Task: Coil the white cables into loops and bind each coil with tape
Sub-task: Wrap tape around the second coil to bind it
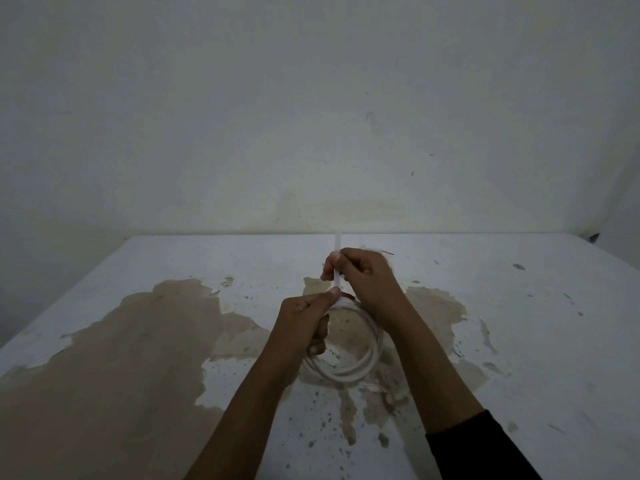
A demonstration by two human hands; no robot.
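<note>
Leftmost, table (pixel 104 358): white top, paint worn off in a broad brown patch running from the left edge toward the middle. Left hand (pixel 304 320) over the table's middle, fingers curled, thumb and forefinger pinching the top of the coiled white cable (pixel 349 370), which hangs in round loops below the hands. White tape strip (pixel 336 268) rises from that pinch, pointing toward the far edge. Right hand (pixel 363 275) just beyond, fingers curled, pinching the strip's upper part. Black sleeve (pixel 478 448) on right forearm, near edge. Stained wall (pixel 311 116) behind.
</note>
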